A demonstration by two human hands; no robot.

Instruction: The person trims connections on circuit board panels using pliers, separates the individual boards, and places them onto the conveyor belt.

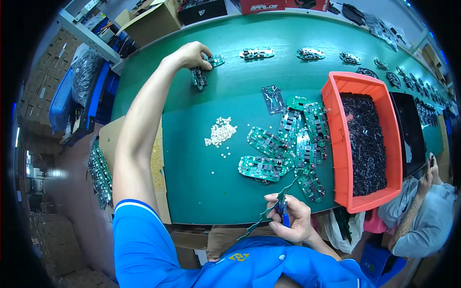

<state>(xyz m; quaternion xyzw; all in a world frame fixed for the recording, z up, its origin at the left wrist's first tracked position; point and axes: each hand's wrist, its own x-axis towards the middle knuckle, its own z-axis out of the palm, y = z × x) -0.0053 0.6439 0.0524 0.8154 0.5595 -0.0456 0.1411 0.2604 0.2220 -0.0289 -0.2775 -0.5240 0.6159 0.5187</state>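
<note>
My left hand (193, 56) reaches to the far left of the green table, its fingers curled down at a small green circuit board (217, 60). A second board with black parts (199, 78) stands just below that hand. Close to my body, my right hand (294, 218) is closed on a small blue-handled tool (285, 217) that looks like nippers, and on a thin, jagged green strip (261, 218). The tool's tip is hidden by the strip and fingers. Just beyond the right hand lies a loose pile of populated green circuit boards (266, 168).
A pile of small cream-coloured pieces (222, 131) lies mid-table. An orange bin (340, 144) of small black parts stands right, beside a black tray (408, 129). Boards (257, 53) form a row along the far side. Another person (422, 216) works at the right; cardboard boxes (152, 24) stand behind.
</note>
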